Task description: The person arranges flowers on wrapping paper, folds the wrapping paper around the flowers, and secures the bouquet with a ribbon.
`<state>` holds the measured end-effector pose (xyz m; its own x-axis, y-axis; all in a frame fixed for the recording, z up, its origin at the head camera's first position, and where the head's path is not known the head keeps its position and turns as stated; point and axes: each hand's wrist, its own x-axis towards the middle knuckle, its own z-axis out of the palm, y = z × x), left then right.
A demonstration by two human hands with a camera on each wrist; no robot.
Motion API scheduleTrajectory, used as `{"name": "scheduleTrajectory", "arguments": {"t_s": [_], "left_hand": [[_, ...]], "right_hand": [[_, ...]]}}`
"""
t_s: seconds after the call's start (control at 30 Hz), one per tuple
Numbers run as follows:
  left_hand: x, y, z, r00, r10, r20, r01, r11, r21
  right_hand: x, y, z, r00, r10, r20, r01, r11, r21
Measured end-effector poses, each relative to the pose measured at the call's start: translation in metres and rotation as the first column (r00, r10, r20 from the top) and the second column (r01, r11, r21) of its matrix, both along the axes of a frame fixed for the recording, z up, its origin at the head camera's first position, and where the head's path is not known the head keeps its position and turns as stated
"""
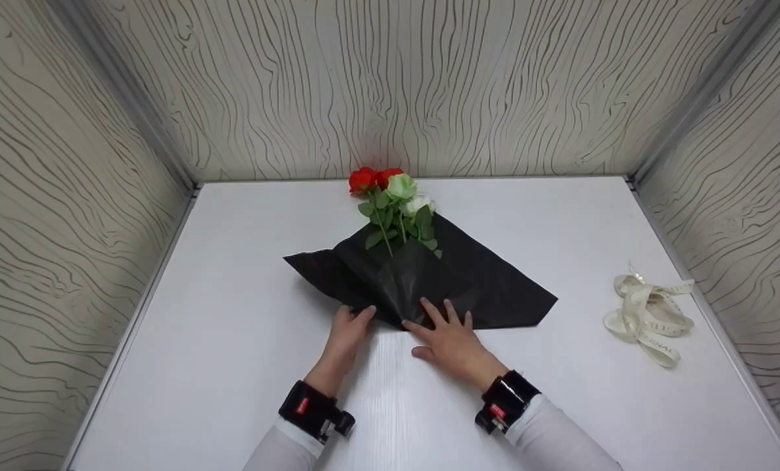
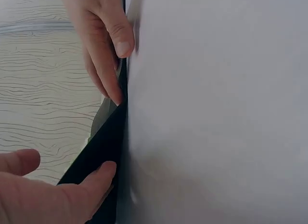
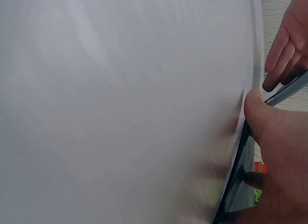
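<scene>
Black wrapping paper (image 1: pixel 495 281) lies on the white table, its left part folded over the flower stems. From its top stick out red roses (image 1: pixel 363 180), a pale green rose (image 1: pixel 401 186) and a white rose (image 1: pixel 419 205) with green leaves. My right hand (image 1: pixel 452 343) rests with fingers spread on the paper's lower edge, fingertips on the gathered fold. To its left, my left hand (image 1: pixel 345 337) is at the lower left edge, thumb and finger apart. In the left wrist view, the thumb of my left hand (image 2: pixel 57 197) overlaps the dark paper (image 2: pixel 103 142).
A loosely heaped cream ribbon (image 1: pixel 648 317) with printed lettering lies at the table's right side. Wood-grain patterned walls (image 1: pixel 390 85) enclose the white table (image 1: pixel 233 366) at the back and both sides. Black straps (image 1: pixel 315 412) are around both wrists.
</scene>
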<state>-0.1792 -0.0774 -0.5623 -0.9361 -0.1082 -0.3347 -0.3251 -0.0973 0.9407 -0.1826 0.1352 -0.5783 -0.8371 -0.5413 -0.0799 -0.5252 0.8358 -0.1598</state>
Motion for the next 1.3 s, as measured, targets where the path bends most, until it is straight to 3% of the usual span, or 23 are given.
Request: {"name": "scheduleTrajectory", "arguments": {"t_s": [0.13, 0.27, 0.4, 0.53, 0.67, 0.77, 0.87, 0.97, 1.03, 1.3], "left_hand": [[-0.009, 0.010, 0.000, 1.000, 0.022, -0.017, -0.023, 0.999, -0.043], [-0.013, 0.019, 0.002, 0.995, -0.024, -0.094, 0.012, 0.991, -0.132], [-0.015, 0.028, 0.006, 0.983, -0.107, -0.152, 0.061, 0.958, -0.281], [-0.016, 0.038, 0.008, 0.965, -0.185, -0.184, 0.106, 0.921, -0.374], [-0.018, 0.045, 0.005, 0.925, -0.289, -0.247, 0.137, 0.860, -0.492], [-0.019, 0.049, 0.002, 0.899, -0.366, -0.240, 0.159, 0.785, -0.599], [-0.018, 0.051, 0.000, 0.886, -0.418, -0.200, 0.176, 0.703, -0.690], [-0.016, 0.053, -0.002, 0.875, -0.450, -0.176, 0.176, 0.636, -0.751], [-0.015, 0.054, -0.003, 0.869, -0.465, -0.170, 0.174, 0.609, -0.774], [-0.022, 0.058, -0.009, 0.877, -0.451, -0.164, 0.142, 0.570, -0.809]], "right_hand": [[0.001, -0.001, -0.001, 1.000, 0.005, 0.003, -0.005, 1.000, -0.003], [0.001, -0.001, -0.001, 1.000, 0.000, 0.002, 0.000, 1.000, -0.009], [0.001, -0.001, -0.002, 1.000, -0.010, 0.004, 0.010, 1.000, -0.009], [0.001, -0.001, -0.005, 1.000, -0.016, 0.007, 0.016, 1.000, -0.013], [0.002, 0.002, -0.006, 1.000, -0.009, 0.026, 0.010, 0.999, -0.044], [0.002, 0.007, -0.005, 0.998, -0.002, 0.060, 0.008, 0.995, -0.096], [0.001, 0.014, -0.004, 0.996, 0.000, 0.088, 0.015, 0.986, -0.165], [0.001, 0.023, -0.002, 0.995, -0.003, 0.103, 0.024, 0.978, -0.205], [0.002, 0.029, -0.002, 0.993, -0.022, 0.114, 0.044, 0.980, -0.194], [0.006, 0.050, 0.000, 0.988, -0.130, 0.079, 0.139, 0.982, -0.128]]}}
